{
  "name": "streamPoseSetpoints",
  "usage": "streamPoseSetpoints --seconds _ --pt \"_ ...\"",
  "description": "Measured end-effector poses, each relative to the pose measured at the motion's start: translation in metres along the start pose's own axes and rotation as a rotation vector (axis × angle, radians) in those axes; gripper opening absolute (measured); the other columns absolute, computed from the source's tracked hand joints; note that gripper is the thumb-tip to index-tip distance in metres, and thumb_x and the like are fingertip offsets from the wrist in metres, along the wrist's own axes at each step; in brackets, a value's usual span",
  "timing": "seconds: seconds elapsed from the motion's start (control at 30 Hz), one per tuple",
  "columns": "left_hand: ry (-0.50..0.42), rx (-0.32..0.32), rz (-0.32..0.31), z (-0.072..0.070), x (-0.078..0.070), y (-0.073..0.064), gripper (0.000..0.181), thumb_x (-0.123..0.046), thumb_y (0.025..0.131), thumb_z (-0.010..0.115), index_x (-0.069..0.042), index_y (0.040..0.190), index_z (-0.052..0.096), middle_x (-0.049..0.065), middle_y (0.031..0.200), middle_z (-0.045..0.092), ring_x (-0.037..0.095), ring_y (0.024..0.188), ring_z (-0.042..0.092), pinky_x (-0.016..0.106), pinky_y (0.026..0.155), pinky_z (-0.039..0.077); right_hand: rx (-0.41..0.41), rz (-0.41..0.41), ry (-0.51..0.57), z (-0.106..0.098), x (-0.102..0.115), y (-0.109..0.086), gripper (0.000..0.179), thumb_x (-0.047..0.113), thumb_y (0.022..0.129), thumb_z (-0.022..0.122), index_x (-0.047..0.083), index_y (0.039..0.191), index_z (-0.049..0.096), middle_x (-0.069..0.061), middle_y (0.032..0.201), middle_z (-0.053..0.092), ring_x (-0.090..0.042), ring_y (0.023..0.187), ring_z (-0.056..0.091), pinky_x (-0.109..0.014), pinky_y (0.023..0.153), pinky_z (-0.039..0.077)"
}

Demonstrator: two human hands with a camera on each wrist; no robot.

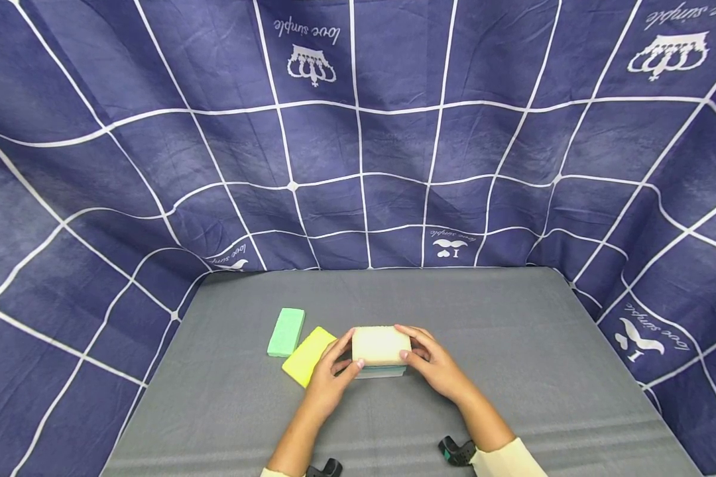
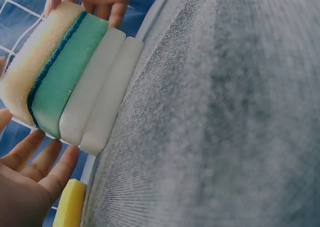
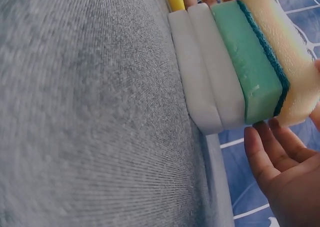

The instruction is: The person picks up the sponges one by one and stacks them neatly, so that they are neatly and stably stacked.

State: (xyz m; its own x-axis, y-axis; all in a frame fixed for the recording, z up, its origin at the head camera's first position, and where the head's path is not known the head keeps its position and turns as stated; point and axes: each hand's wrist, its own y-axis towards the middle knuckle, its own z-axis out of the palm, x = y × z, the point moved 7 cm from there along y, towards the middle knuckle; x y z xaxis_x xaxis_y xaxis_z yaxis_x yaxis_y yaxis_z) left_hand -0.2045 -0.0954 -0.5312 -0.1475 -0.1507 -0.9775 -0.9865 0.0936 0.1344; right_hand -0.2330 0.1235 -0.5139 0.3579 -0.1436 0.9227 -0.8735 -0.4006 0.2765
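A cream sponge [image 1: 382, 346] with a dark teal scouring layer underneath tops a stack in front of me. Below it lies a green sponge [image 2: 70, 79], then two white sponges [image 3: 217, 67], the lower one on the grey cloth. My left hand [image 1: 329, 381] holds the cream sponge by its left end, thumb at the near corner and fingers along the side. At the opposite end my right hand [image 1: 440, 371] grips the same sponge, thumb in front and forefinger at the far corner. In both wrist views the lower fingertips reach the stack's sides.
A yellow sponge [image 1: 309, 356] lies flat just left of the stack, partly behind my left hand. Beyond it is a light green sponge [image 1: 286, 332]. The grey cloth-covered table [image 1: 513, 358] ends at a blue curtain [image 1: 394, 146] with white grid lines.
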Motion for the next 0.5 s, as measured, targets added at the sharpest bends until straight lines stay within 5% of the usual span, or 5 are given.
streamPoseSetpoints --seconds 0.17,0.5 --pt "-0.004 -0.022 -0.006 -0.001 0.0014 0.0012 0.052 -0.025 0.097 0.069 -0.033 0.146 0.053 0.003 0.146 0.053 0.027 0.138 0.052 0.024 0.096 0.054 -0.01 0.023 0.016 0.0006 0.0 0.0002 0.048 0.012 0.099 0.065 0.012 0.146 0.054 -0.017 0.145 0.05 -0.011 0.125 0.055 -0.021 0.09 0.054" --pt "-0.012 -0.028 0.01 -0.0012 0.0017 0.0014 0.053 -0.023 0.096 0.071 -0.028 0.146 0.054 0.007 0.144 0.055 0.03 0.136 0.053 0.025 0.096 0.055 -0.026 0.113 0.057 0.0033 -0.0056 -0.0009 0.05 0.014 0.097 0.067 0.013 0.145 0.055 -0.017 0.144 0.05 -0.01 0.126 0.054 -0.021 0.09 0.055"
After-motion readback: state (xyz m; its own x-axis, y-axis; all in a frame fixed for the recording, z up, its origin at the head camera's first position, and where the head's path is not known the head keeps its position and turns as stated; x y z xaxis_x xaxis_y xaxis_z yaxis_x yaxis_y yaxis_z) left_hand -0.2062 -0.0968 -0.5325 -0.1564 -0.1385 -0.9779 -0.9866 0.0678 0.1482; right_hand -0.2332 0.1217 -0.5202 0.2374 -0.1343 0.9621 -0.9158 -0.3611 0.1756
